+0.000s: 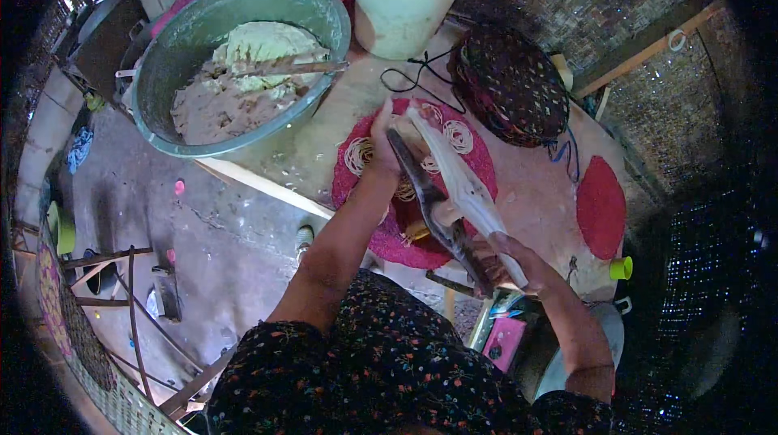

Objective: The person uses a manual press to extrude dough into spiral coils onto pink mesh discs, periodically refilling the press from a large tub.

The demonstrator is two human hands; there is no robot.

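Note:
Both hands hold a wooden noodle press (462, 183), made of one dark bar and one pale bar with a short plug between them. My left hand (384, 143) is closed round its far end. My right hand (525, 263) grips the near ends of the two bars, which lie slightly apart. Beneath the press lies a round pink mat (480, 161). Pale noodle coils (458, 137) rest on it, several showing around the press. My forearms and the press hide part of the mat.
A large green basin (150, 102) at the far left holds dough (267, 46) and a wooden paddle (292, 68). Behind stands a whitish bucket (405, 9). Dark woven discs (510, 82) with cords are stacked far right, beyond a red mat (601, 208) and lime-green cup (621, 268).

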